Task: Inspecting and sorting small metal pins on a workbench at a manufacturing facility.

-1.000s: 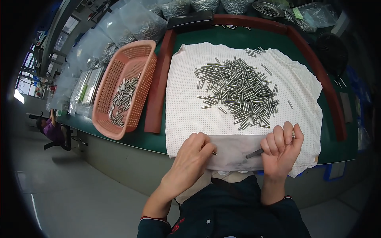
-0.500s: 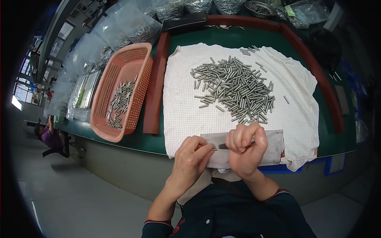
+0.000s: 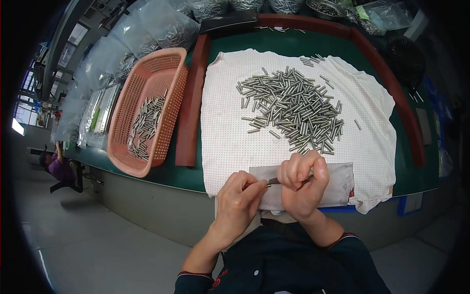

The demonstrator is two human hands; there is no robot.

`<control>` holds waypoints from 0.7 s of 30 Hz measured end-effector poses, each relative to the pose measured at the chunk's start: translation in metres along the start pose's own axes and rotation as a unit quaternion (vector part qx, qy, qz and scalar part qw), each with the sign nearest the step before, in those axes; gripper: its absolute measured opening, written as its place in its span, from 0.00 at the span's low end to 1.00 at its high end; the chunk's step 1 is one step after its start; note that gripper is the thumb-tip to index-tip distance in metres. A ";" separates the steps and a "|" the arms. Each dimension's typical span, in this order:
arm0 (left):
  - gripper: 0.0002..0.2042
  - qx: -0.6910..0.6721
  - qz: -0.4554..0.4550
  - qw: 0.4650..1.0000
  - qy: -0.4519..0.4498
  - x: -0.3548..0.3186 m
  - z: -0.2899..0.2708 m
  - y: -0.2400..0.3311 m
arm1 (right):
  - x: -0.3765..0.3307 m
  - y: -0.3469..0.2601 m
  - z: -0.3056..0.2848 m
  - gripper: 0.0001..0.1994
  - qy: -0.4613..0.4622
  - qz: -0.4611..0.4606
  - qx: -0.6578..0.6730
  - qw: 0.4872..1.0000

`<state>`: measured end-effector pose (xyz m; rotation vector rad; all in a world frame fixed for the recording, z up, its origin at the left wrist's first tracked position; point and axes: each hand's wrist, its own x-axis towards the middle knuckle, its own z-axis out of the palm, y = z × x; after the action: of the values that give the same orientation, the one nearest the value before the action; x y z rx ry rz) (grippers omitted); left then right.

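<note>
My left hand (image 3: 237,200) is closed, thumb and finger pinching a small shiny metal pin (image 3: 268,184). My right hand (image 3: 302,185) is wrapped in a fist around a slim dark tool with a tapered tip (image 3: 274,181); most of it is hidden in the fist, so its kind is unclear. The tip meets the pin's end, or very nearly. Under both hands lies a folded grey cloth (image 3: 339,182), on the near edge of a white dotted cloth (image 3: 223,142). Just beyond my hands, a large heap of similar metal pins (image 3: 298,110) covers the white cloth's middle.
Left of the cloth, a pink plastic basket (image 3: 160,139) holds more pins. Red-brown rails (image 3: 188,132) border the green tabletop (image 3: 230,44). Clear bags of pins (image 3: 171,29) and a metal bowl (image 3: 325,9) stand behind. Another person (image 3: 62,166) sits far left.
The dark tip and the pin in my left hand have come together; a small gap showed between them before. The view has shifted slightly.
</note>
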<state>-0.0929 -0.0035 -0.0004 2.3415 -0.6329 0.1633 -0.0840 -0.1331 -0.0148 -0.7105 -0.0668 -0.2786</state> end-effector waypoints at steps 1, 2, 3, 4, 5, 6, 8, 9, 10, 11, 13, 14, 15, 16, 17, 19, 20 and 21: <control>0.09 -0.002 -0.001 1.000 -0.002 0.000 -0.001 0.000 | 0.000 -0.001 0.001 0.19 -0.001 -0.003 0.000 1.000; 0.09 -0.003 -0.003 1.000 -0.002 0.000 -0.001 0.000 | 0.000 -0.002 0.002 0.19 -0.002 -0.005 -0.001 1.000; 0.09 -0.004 -0.004 1.000 -0.004 0.000 -0.002 0.000 | 0.000 -0.002 0.002 0.19 -0.001 -0.003 -0.001 1.000; 0.09 -0.006 -0.003 1.000 -0.006 0.001 -0.002 0.001 | 0.001 -0.002 0.002 0.19 -0.001 -0.003 -0.003 1.000; 0.09 -0.008 -0.005 1.000 -0.007 0.001 -0.002 0.000 | 0.001 -0.002 0.001 0.19 -0.001 -0.004 -0.004 1.000; 0.09 -0.011 -0.005 1.000 -0.008 0.001 -0.001 0.000 | 0.001 -0.002 0.001 0.19 0.000 -0.002 -0.006 1.000; 0.10 -0.015 -0.009 1.000 -0.009 0.002 -0.001 0.000 | 0.001 -0.001 0.000 0.18 0.011 -0.015 0.061 0.998; 0.10 -0.018 -0.007 1.000 -0.010 0.002 -0.002 0.000 | 0.001 0.000 0.000 0.18 0.012 -0.013 0.059 0.998; 0.10 -0.021 -0.007 1.000 -0.010 0.002 -0.002 -0.001 | 0.002 0.000 0.000 0.19 0.014 -0.010 0.059 0.998; 0.10 -0.023 -0.009 1.000 -0.011 0.003 -0.002 -0.002 | 0.002 0.001 0.000 0.19 0.015 -0.008 0.058 0.998; 0.10 -0.029 -0.012 0.999 -0.012 0.004 -0.002 -0.003 | 0.004 -0.001 0.001 0.19 0.008 0.003 0.023 1.000; 0.10 -0.030 -0.014 0.999 -0.013 0.004 -0.002 -0.003 | 0.004 -0.001 0.002 0.20 0.000 0.011 -0.010 1.000; 0.10 -0.035 -0.017 0.999 -0.019 0.005 -0.003 -0.004 | 0.004 0.000 0.002 0.20 0.001 0.013 -0.012 1.000; 0.09 -0.041 -0.019 0.999 -0.026 0.006 -0.003 -0.005 | 0.002 0.002 0.002 0.20 -0.012 0.007 -0.018 1.000; 0.09 -0.043 -0.021 0.998 -0.027 0.006 -0.003 -0.006 | 0.000 0.003 0.002 0.20 -0.025 0.000 -0.025 0.999; 0.09 -0.060 -0.021 0.998 -0.032 0.007 -0.005 -0.007 | -0.004 0.006 0.006 0.20 -0.061 -0.033 -0.104 0.992; 0.09 -0.061 -0.020 0.997 -0.032 0.008 -0.006 -0.006 | -0.005 0.006 0.009 0.20 -0.098 -0.069 -0.180 0.976; 0.09 -0.064 -0.014 0.997 -0.032 0.010 -0.006 -0.005 | -0.005 0.005 0.011 0.20 -0.114 -0.074 -0.203 0.970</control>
<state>-0.0818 0.0001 0.0039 2.2390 -0.6229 0.0329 -0.0868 -0.1211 -0.0108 -1.1471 -0.2895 -0.3581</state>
